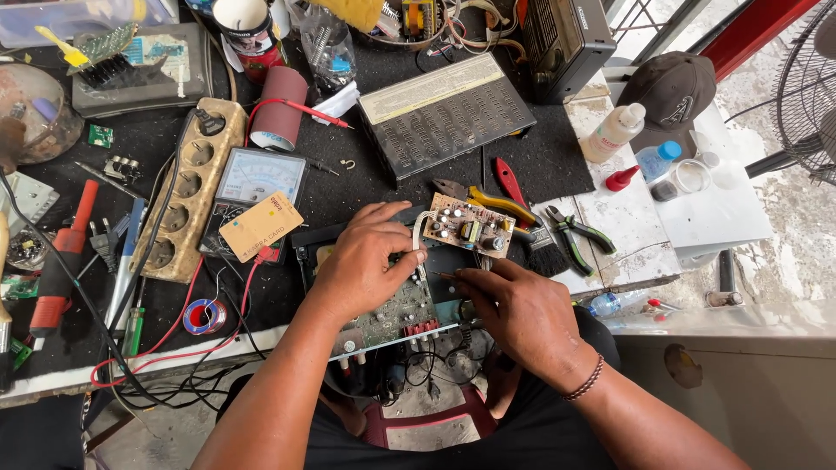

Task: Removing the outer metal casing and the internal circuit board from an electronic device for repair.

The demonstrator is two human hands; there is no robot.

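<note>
An opened electronic device (394, 315) with a green circuit board inside lies at the workbench's front edge. My left hand (366, 261) rests on top of it, fingers pinched over white wires that run up to a small tan circuit board (470, 225) tilted above the case. My right hand (514, 309) is closed around a thin tool whose tip pokes out toward my left fingers; the rest of the tool is hidden in my fist. The two hands almost touch over the device.
An analog multimeter (259, 178) with a tan card and red leads sits left, beside a beige power strip (187, 191). Pliers (488, 202), cutters (579, 233) and a brush (544, 252) lie right. A grey vented case (444, 113) is behind; bottles (614, 132) and a cap (670, 87) far right.
</note>
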